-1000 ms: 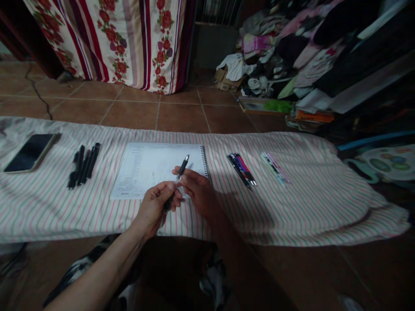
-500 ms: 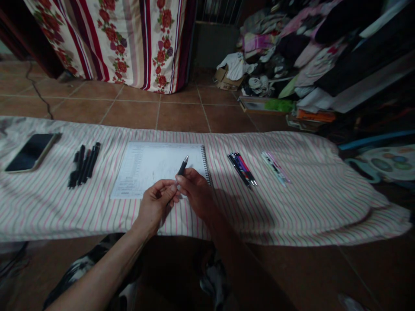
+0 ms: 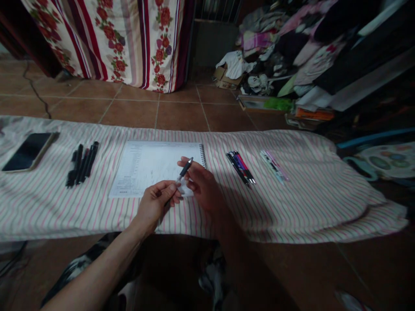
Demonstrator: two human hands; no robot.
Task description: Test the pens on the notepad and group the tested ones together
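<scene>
My left hand [image 3: 158,199] pinches a pen [image 3: 186,167] between thumb and fingers, over the front edge of a spiral notebook [image 3: 155,162]. The pen slants up to the right, its dark grip and silver tip uppermost; the left fingers cover its middle. Close by, my right hand [image 3: 204,181] has its fingers apart beside the dark grip, the index finger passing behind it. Whether a right finger touches the pen I cannot tell. The notebook lies with a light, printed page facing up and its spiral on the right.
Several black pens [image 3: 82,164] lie left of the notebook, near a phone [image 3: 28,152]. To its right are a group of dark and coloured pens [image 3: 240,167] and some pale pens [image 3: 274,167]. A striped cloth [image 3: 308,194] covers the table. Piled clothes [image 3: 259,41] stand beyond.
My right hand has loosened its pinch at the pen's middle, moving slightly up and right with its fingers spreading. More of the pen shows. My left hand keeps its hold.
</scene>
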